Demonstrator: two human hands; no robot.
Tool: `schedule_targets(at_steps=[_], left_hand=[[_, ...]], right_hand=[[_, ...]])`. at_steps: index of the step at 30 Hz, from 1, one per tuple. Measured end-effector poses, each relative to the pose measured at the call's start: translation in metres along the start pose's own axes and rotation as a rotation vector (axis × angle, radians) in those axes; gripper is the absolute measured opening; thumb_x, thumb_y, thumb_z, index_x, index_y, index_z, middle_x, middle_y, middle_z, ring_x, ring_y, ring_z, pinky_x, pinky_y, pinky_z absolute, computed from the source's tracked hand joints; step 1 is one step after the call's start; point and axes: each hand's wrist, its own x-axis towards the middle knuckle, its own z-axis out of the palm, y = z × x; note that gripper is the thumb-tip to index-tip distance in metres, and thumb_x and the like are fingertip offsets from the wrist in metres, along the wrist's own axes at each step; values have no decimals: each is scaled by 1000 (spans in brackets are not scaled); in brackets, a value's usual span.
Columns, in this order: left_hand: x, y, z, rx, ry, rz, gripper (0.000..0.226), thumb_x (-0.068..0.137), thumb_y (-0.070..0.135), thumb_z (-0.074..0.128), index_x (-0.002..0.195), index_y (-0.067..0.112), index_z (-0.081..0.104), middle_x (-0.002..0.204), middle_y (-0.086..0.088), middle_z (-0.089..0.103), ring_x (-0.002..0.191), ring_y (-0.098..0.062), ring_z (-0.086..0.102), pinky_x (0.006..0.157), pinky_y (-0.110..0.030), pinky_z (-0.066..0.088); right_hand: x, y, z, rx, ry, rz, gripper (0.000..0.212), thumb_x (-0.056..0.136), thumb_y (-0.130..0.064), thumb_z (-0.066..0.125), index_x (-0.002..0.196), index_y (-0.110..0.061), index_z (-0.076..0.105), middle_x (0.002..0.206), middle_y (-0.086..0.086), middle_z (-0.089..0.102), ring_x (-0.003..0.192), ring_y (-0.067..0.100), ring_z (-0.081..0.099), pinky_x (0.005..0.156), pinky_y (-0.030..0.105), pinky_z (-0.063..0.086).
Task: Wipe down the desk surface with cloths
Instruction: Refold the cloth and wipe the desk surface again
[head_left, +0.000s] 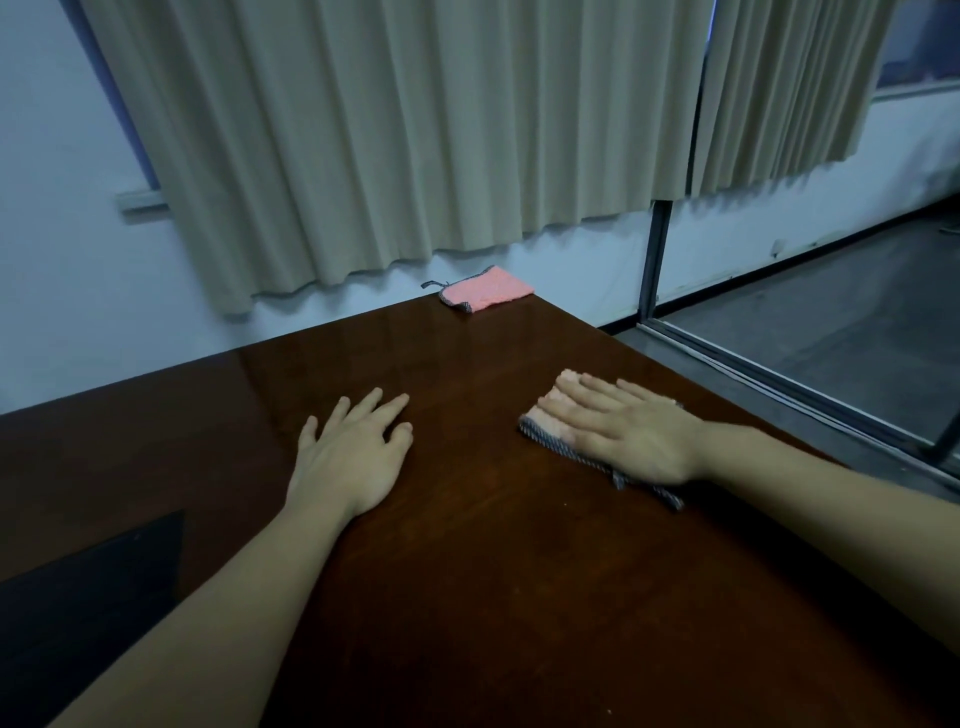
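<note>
From my head view, the risks come first. My right hand (631, 431) presses a folded pink cloth (550, 423) close to the right edge of the tabletop (467, 571), and I judge that a stroke pushed outward from my fingers could carry the cloth over that edge and onto the floor (831, 332). The cloth's grey braided trim and loop trail out from under my palm toward my wrist; if they bunch, I think the pad could roll up and skip rather than wipe flat. The wood is glossy, so my bracing left hand (353, 457) could slide if I lean on it.

Now the fingers. My right fingers (587, 389) are straight and close together, lying flat on top of the cloth and pushing it down; they do not curl round it. Pink fabric shows just beyond my fingertips and beside my thumb. My left fingers (363, 410) are spread and relaxed, resting bare on the wood, holding nothing.

A second pink cloth (485, 291) lies folded well beyond both sets of fingertips, at the far corner of the tabletop below the curtain (415, 130), untouched. A dark flat patch sits behind my left wrist; I cannot tell what it is.
</note>
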Motion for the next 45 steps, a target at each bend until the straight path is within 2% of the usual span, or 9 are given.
schedule_targets(at_steps=[3,8,14,19,24,29,32,41,45], left_hand=[[-1,2,0,-7,3,0,52,105,54,23,157,48,23,168,13,11,156,-18,5,126,-50,2],[-2,2,-2,-14,7,3,52,105,53,24,156,47,25,168,13,13,156,-18,6,125,-50,1],[-4,3,-3,-43,23,0,52,105,51,28,156,43,30,168,10,17,156,-20,9,124,-51,1],[-11,2,-9,-105,73,-2,49,106,47,33,154,36,39,167,6,23,155,-18,14,125,-48,3],[-34,-11,-19,-79,33,11,49,106,48,33,154,38,38,166,8,24,155,-18,16,125,-50,5],[-60,-30,-21,-34,-1,26,49,106,50,33,155,42,33,167,11,20,155,-15,11,125,-49,2],[-66,-43,-22,-39,-14,-3,50,107,50,32,156,42,31,167,11,18,155,-16,10,124,-49,2],[-66,-45,-16,-22,13,-10,51,106,51,26,157,43,27,168,11,16,156,-15,8,125,-50,1],[-66,-45,-16,-20,3,-4,51,107,51,25,157,44,26,168,12,14,156,-15,7,124,-49,0]], right_hand=[[33,6,-26,21,-99,138,57,107,-56,10,160,-43,-4,168,-9,-15,156,15,-11,126,44,-5],[71,-2,-28,44,-98,237,58,106,-56,8,161,-41,-2,171,-3,-11,157,19,-9,126,47,-4],[14,-47,-25,-3,-131,50,58,106,-58,8,159,-43,-7,169,-5,-17,155,16,-15,126,45,-7],[-46,-78,-26,45,-171,-58,84,75,-76,-13,155,-51,-11,166,-12,-20,153,9,-20,124,38,-13],[-9,-60,-24,24,-136,25,59,103,-61,8,158,-46,-8,168,-8,-17,155,13,-15,125,42,-7],[60,-37,-31,70,-108,230,58,106,-57,8,161,-41,-3,170,-3,-12,157,20,-9,125,48,-3],[77,-47,-32,67,-107,254,58,106,-56,7,161,-41,-2,170,-3,-11,157,20,-9,125,48,-4],[-25,-120,-23,24,-145,-143,57,104,-60,8,158,-49,-7,166,-13,-20,153,10,-20,125,40,-11],[-27,-120,-23,29,-160,-141,56,104,-61,9,157,-51,-7,165,-15,-20,152,8,-20,123,37,-13]])
